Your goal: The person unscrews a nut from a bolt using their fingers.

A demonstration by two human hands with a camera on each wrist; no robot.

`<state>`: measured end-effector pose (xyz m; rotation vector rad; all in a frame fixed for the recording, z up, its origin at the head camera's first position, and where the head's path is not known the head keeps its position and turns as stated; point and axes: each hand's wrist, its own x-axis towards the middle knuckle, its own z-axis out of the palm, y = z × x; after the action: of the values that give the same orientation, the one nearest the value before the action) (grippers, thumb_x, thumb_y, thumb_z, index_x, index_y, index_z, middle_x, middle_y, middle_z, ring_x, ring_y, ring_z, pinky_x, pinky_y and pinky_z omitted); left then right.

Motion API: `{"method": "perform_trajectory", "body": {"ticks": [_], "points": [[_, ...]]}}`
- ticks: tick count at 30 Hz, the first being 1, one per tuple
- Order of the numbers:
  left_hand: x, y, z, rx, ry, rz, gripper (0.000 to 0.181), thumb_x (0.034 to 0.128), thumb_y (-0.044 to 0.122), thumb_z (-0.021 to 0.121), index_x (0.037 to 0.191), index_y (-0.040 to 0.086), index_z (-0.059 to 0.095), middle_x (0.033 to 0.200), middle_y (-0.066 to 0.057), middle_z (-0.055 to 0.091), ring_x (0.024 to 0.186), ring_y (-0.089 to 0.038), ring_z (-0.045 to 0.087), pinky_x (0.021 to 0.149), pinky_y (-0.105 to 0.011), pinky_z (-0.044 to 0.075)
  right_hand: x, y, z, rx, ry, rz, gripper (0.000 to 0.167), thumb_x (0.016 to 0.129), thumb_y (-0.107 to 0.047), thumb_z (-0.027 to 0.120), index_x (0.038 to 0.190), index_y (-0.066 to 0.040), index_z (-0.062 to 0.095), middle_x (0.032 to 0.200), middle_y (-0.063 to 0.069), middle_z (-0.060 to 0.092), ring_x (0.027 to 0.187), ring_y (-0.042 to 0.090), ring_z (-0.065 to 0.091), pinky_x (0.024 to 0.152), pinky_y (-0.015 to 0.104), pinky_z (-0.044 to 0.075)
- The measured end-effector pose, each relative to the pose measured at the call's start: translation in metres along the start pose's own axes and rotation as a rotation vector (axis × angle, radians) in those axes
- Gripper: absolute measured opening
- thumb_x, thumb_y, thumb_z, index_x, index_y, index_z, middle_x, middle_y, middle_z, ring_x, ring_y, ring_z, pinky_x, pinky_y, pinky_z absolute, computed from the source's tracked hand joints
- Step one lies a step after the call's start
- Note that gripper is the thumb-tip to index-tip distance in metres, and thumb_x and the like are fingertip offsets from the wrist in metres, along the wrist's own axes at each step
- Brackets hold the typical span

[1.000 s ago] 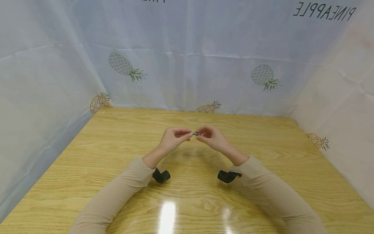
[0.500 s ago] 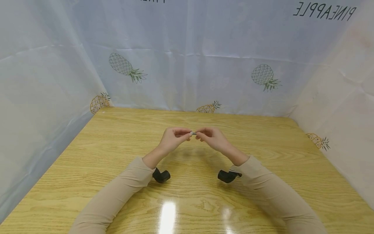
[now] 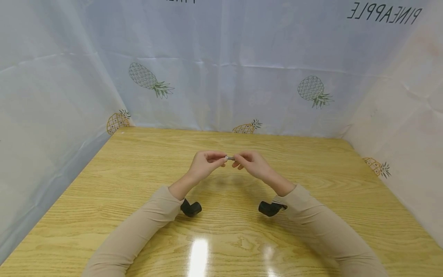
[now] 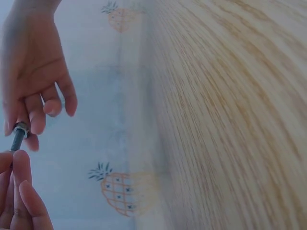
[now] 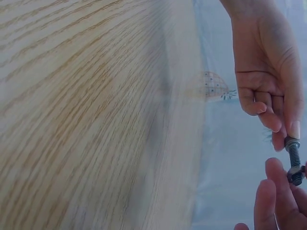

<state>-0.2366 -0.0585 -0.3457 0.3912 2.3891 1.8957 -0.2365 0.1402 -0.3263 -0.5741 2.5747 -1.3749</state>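
Note:
Both hands meet over the table around a small metal bolt (image 3: pixel 230 158). The left hand (image 3: pixel 205 165) pinches its head end between thumb and fingers; in the right wrist view that hand (image 5: pixel 268 62) grips the head, and the threaded shank (image 5: pixel 294 154) points down. A nut (image 5: pixel 294 175) sits around the threads near the far end. Thumb and finger of the right hand (image 3: pixel 255 165) are at this nut, its other fingers loosely bent. From the left wrist, the nut (image 4: pixel 21 128) shows at the right hand's (image 4: pixel 38 62) fingertips, above the left hand (image 4: pixel 24 201).
Beneath the hands lies a wood-grain table (image 3: pixel 221 238). Behind and at both sides hangs a pale curtain (image 3: pixel 207 92) with pineapple prints. Dark curved pieces (image 3: pixel 191 209) stick out at both sleeve cuffs.
The right thumb and fingers, parted around the bolt's end a second ago, came together on it and have since shifted slightly right. The left hand has kept its place.

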Motion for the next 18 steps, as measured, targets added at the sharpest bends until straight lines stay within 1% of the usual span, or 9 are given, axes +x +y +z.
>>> {"method": "perform_trajectory", "body": {"ticks": [5, 8, 10, 13, 16, 18], "points": [[-0.0005, -0.0010, 0.0001, -0.005, 0.004, 0.007, 0.026, 0.0878, 0.019, 0.066, 0.110, 0.005, 0.069, 0.105, -0.015, 0.071, 0.080, -0.009, 0.068, 0.085, -0.032, 0.055, 0.0000, -0.0002, 0.0013, -0.013, 0.054, -0.035, 0.027, 0.092, -0.018, 0.059, 0.114, -0.003, 0.061, 0.110, 0.018, 0.064, 0.099, 0.031, 0.062, 0.085, 0.040, 0.052], [-0.0004, -0.0014, 0.0005, -0.003, 0.005, 0.012, 0.027, 0.0877, 0.019, 0.066, 0.110, 0.004, 0.069, 0.104, -0.015, 0.071, 0.080, -0.009, 0.069, 0.085, -0.032, 0.055, -0.0003, -0.0003, 0.0011, -0.028, 0.071, -0.039, 0.032, 0.089, -0.018, 0.064, 0.118, -0.003, 0.058, 0.114, 0.016, 0.062, 0.100, 0.028, 0.062, 0.082, 0.035, 0.053], [-0.0001, -0.0013, 0.0006, -0.001, 0.003, 0.007, 0.026, 0.0877, 0.020, 0.066, 0.110, 0.006, 0.069, 0.104, -0.014, 0.071, 0.081, -0.010, 0.069, 0.085, -0.032, 0.055, -0.0005, -0.0008, 0.0005, -0.036, 0.061, -0.030, 0.037, 0.090, -0.022, 0.063, 0.122, -0.004, 0.056, 0.117, 0.016, 0.061, 0.102, 0.028, 0.061, 0.083, 0.037, 0.053], [-0.0004, -0.0005, 0.0001, 0.005, -0.001, 0.003, 0.026, 0.0882, 0.021, 0.065, 0.110, 0.007, 0.069, 0.106, -0.013, 0.071, 0.084, -0.012, 0.069, 0.087, -0.033, 0.054, -0.0002, -0.0008, 0.0000, -0.027, 0.018, -0.017, 0.040, 0.094, -0.028, 0.056, 0.126, -0.003, 0.054, 0.117, 0.017, 0.062, 0.105, 0.033, 0.060, 0.088, 0.044, 0.051], [-0.0009, -0.0002, -0.0003, 0.008, -0.003, 0.001, 0.026, 0.0885, 0.020, 0.065, 0.111, 0.007, 0.069, 0.107, -0.014, 0.070, 0.085, -0.013, 0.069, 0.087, -0.034, 0.054, 0.0006, -0.0007, 0.0001, -0.017, -0.010, -0.010, 0.038, 0.098, -0.030, 0.048, 0.122, -0.001, 0.057, 0.113, 0.019, 0.064, 0.105, 0.036, 0.060, 0.092, 0.049, 0.048], [-0.0008, -0.0001, -0.0003, 0.008, 0.000, -0.008, 0.026, 0.0884, 0.020, 0.065, 0.111, 0.007, 0.069, 0.107, -0.014, 0.070, 0.085, -0.013, 0.069, 0.087, -0.034, 0.054, 0.0007, -0.0013, 0.0006, -0.001, -0.003, -0.005, 0.035, 0.098, -0.026, 0.048, 0.118, 0.000, 0.059, 0.110, 0.020, 0.065, 0.105, 0.038, 0.060, 0.093, 0.050, 0.048]]}}
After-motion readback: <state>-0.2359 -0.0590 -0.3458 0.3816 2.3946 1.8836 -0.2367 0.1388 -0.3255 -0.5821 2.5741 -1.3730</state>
